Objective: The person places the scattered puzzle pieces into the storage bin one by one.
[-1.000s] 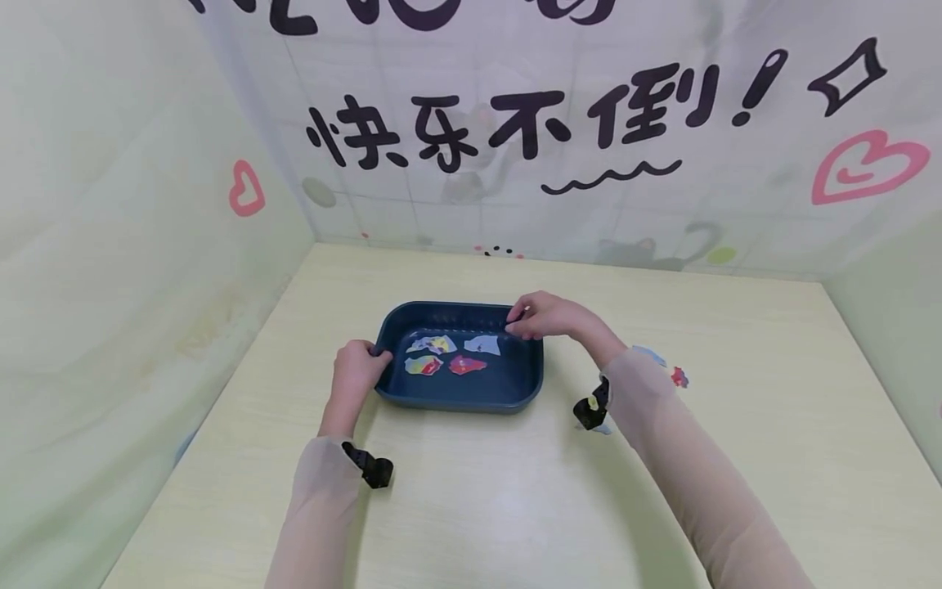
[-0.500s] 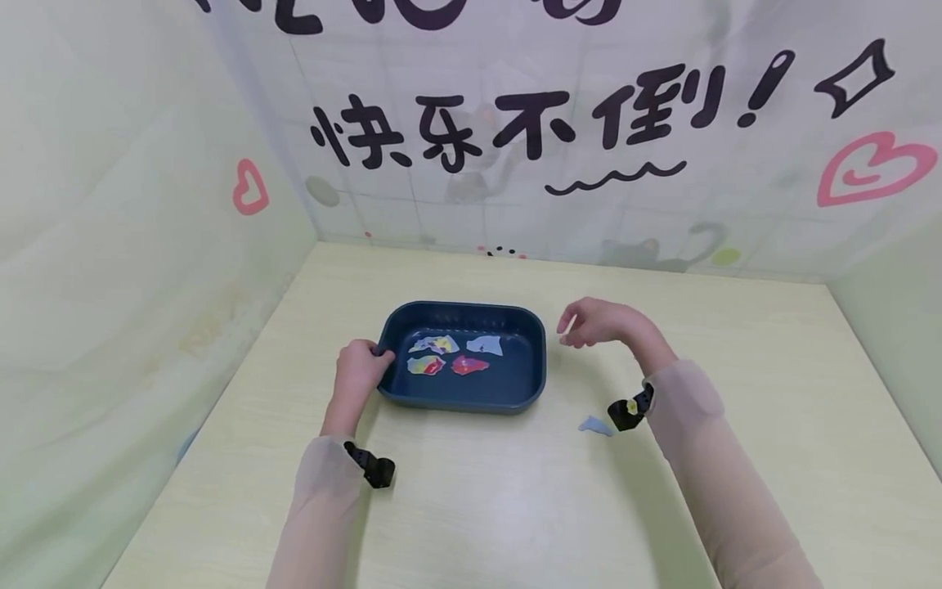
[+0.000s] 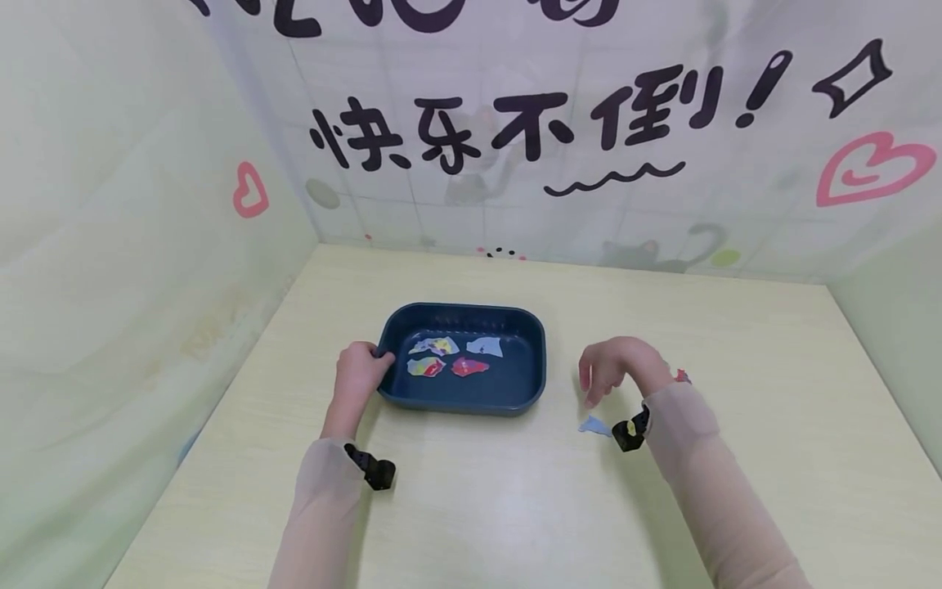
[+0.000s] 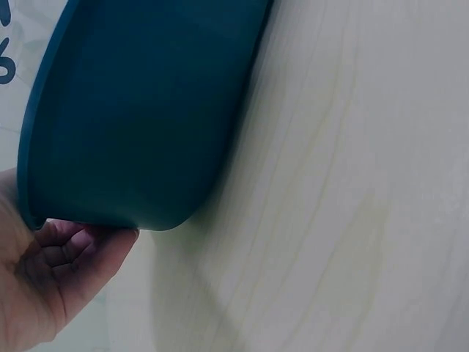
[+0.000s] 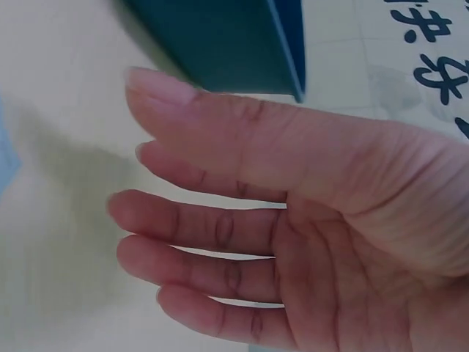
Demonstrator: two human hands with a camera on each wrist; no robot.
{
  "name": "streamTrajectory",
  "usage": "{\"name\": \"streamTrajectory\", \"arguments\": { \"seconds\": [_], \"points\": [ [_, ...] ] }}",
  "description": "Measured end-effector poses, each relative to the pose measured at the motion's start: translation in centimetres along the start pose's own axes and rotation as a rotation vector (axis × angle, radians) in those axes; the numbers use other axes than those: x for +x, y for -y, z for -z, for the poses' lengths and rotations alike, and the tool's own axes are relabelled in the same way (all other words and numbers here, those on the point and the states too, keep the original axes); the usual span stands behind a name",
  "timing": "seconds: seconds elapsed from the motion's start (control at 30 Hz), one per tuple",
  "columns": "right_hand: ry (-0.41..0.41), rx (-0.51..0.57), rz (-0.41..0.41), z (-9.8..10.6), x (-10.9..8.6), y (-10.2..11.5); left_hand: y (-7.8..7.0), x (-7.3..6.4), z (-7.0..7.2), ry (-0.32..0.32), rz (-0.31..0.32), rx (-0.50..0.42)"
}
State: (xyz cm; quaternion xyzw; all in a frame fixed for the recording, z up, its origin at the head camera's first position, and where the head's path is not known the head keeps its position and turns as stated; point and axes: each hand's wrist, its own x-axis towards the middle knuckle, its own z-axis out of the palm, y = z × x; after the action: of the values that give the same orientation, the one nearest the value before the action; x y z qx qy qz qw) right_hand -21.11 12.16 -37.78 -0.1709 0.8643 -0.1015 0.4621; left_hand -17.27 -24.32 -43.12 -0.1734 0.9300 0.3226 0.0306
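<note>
Tray (image 3: 459, 403) edge in left hand (image 3: 358, 368), right hand (image 3: 612, 364) apart

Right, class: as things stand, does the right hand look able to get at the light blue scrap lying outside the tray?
Probably yes: the right hand holds nothing, its fingertips are close to the light blue scrap, and the tray is off to one side, not between them.

tray (image 3: 508, 384): dark blue | loose scrap (image 3: 594, 425): light blue | right sleeve (image 3: 724, 487): beige | tabletop (image 3: 500, 507): pale, wood-grained
</note>
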Motion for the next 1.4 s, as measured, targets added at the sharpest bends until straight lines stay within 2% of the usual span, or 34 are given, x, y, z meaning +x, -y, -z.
{"name": "streamTrajectory", "arguments": {
  "seconds": [0.17, 0.47, 0.73, 0.87, 1.17, 1.4],
  "points": [
    [-0.016, 0.04, -0.068, -1.5, 0.7, -0.1, -0.1, -0.1, 0.0, -0.005, -0.01, 0.003],
    [-0.008, 0.013, -0.1, -3.0, 1.1, -0.3, -0.2, -0.1, 0.0, -0.004, -0.01, 0.009],
    [-0.105, -0.08, -0.154, -3.8, 1.0, 1.0, -0.1, -0.1, 0.1, 0.001, -0.003, 0.003],
    [-0.129, -0.124, -0.167, -4.3, 1.2, 1.4, -0.1, -0.1, 0.1, 0.005, -0.002, -0.002],
    [-0.235, -0.125, -0.173, -4.8, 1.4, 1.7, 0.0, 0.0, -0.1, 0.006, 0.006, -0.004],
    [-0.253, -0.124, -0.139, -4.6, 1.3, 1.9, 0.0, 0.1, -0.1, 0.011, 0.017, -0.001]
  ]
}}
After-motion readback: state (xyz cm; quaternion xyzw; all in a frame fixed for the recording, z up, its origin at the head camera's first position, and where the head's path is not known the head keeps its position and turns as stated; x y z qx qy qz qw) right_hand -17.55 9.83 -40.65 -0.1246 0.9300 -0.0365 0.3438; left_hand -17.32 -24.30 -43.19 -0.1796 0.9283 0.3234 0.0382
